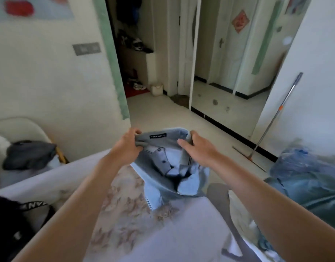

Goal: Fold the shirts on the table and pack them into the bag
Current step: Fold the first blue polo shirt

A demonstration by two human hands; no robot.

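A: Table (pixel 163 233) nearest, under a pale patterned cloth. Shirt (pixel 170 167) above it, lifted clear and hanging by its collar.

B: Hands?

A: Left hand (pixel 128 146) and right hand (pixel 198 150) each grasp one end of the collar, label facing the wearer.

B: Good practice?

A: Probably: keep the collar taut, lower the shirt flat, buttons down, smooth before folding. Bag: uncertain, perhaps the dark one (pixel 7 227) at left. Mop (pixel 272 118) beyond.
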